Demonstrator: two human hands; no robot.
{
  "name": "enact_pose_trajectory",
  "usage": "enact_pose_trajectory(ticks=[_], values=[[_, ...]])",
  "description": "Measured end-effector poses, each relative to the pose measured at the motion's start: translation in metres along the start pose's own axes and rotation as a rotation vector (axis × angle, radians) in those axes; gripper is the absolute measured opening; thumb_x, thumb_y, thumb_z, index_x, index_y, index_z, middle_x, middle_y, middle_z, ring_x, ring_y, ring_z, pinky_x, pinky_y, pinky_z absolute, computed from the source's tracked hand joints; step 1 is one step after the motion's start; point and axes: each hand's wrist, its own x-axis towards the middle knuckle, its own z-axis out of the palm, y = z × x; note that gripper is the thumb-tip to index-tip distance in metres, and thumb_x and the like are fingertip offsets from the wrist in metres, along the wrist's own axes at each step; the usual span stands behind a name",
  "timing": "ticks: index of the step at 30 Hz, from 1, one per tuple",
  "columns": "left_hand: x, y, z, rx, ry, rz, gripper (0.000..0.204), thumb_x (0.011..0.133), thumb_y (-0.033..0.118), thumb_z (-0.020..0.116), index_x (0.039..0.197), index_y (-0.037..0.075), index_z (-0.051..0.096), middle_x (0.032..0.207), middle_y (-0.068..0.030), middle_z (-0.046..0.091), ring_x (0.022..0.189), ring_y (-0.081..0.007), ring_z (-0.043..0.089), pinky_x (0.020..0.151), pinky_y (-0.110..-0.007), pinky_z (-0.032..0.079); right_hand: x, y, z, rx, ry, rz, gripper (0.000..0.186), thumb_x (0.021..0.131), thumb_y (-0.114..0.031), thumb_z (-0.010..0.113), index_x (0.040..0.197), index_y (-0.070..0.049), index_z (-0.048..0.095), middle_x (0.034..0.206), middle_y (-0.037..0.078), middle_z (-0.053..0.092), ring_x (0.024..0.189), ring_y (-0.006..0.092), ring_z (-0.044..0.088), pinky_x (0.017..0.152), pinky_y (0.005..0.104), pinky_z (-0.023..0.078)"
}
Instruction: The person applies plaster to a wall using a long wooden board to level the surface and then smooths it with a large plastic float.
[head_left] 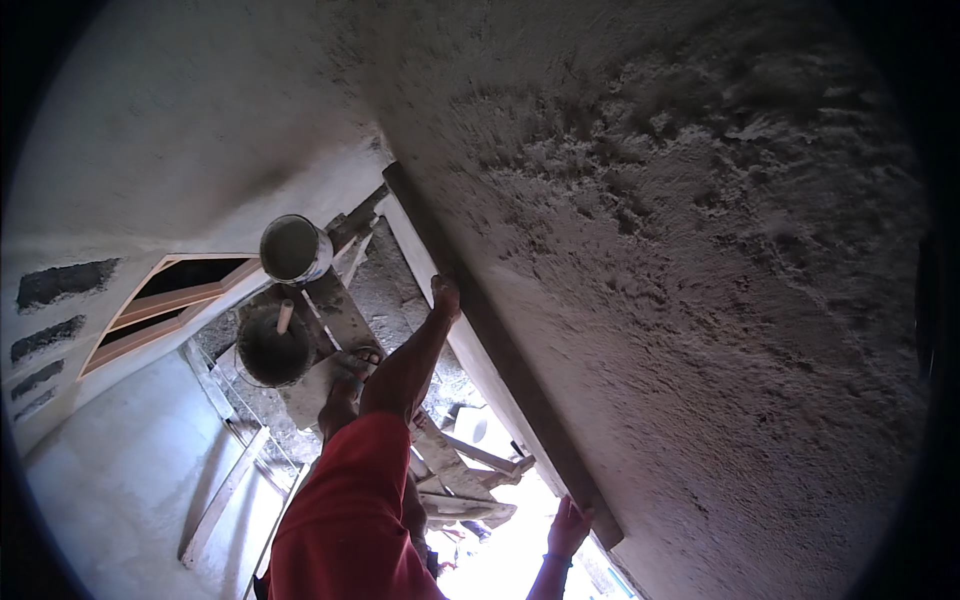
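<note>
A long, straight, dark board (pixel 490 345) lies slantwise along the rough plastered wall (pixel 680 300), from the far corner down to the lower right. My left hand (pixel 446 298) grips the board's left edge in its upper half, fingers closed on it. Close to the board's lower end, my right hand (pixel 569 527) holds the same edge, with a dark band on the wrist. Both palms are hidden from this side. My left forearm runs out of a red garment (pixel 345 520).
Below on planks stand a pale bucket (pixel 294 250) and a dark bucket (pixel 272 348) with a wooden handle sticking out. My sandalled feet (pixel 358 362) are beside them. A wooden-framed opening (pixel 165 305) is at left. Loose timbers (pixel 455 475) lie below, beside bright light.
</note>
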Motion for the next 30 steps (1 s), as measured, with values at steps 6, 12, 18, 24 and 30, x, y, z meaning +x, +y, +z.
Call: enact_pose_trajectory(ticks=[6,12,18,24,30], values=[[-0.041,0.072,0.047,0.276,0.242,0.151,0.025,0.095,0.024,0.049,0.093,-0.001,0.046,0.088,-0.0103,0.049,0.082,-0.0189,0.046,0.071,-0.037,0.043,-0.008,-0.001,-0.025,-0.068,-0.015,-0.002,0.044,0.094,-0.018,0.06,0.121,0.014,0.048,0.111,0.016,0.068,0.106,0.0218,0.063,0.099,0.0308,0.042],[-0.107,0.154,0.12,0.515,0.258,0.196,0.03,0.095,0.026,0.05,0.091,-0.004,0.045,0.086,-0.0166,0.049,0.081,-0.0248,0.048,0.072,-0.041,0.042,-0.027,0.014,-0.06,-0.05,0.021,-0.034,0.051,0.093,-0.015,0.061,0.127,0.016,0.039,0.119,0.021,0.063,0.113,0.0225,0.059,0.1,0.0311,0.041],[-0.174,0.209,0.168,0.559,0.203,0.486,0.033,0.096,0.028,0.051,0.091,-0.004,0.045,0.086,-0.0185,0.048,0.081,-0.0275,0.047,0.075,-0.042,0.04,-0.045,0.019,-0.098,0.243,0.14,0.11,0.044,0.094,-0.025,0.057,0.124,0.008,0.051,0.121,0.02,0.06,0.116,0.0299,0.055,0.102,0.0391,0.04],[-0.238,0.27,0.214,0.514,0.173,0.494,0.036,0.096,0.031,0.051,0.09,-0.004,0.044,0.086,-0.0191,0.048,0.082,-0.0296,0.048,0.077,-0.043,0.039,-0.047,0.071,-0.123,0.701,0.115,0.094,0.069,0.085,-0.035,0.069,0.138,-0.002,0.04,0.134,0.02,0.049,0.124,0.0311,0.047,0.102,0.0477,0.044],[-0.283,0.294,0.246,0.433,0.127,0.568,0.039,0.096,0.034,0.05,0.087,-0.003,0.042,0.083,-0.0187,0.045,0.078,-0.0296,0.046,0.074,-0.045,0.038,-0.048,0.093,-0.166,1.812,0.198,0.4,0.064,0.087,-0.04,0.063,0.136,-0.002,0.044,0.127,0.02,0.055,0.116,0.0336,0.053,0.105,0.0502,0.042]])
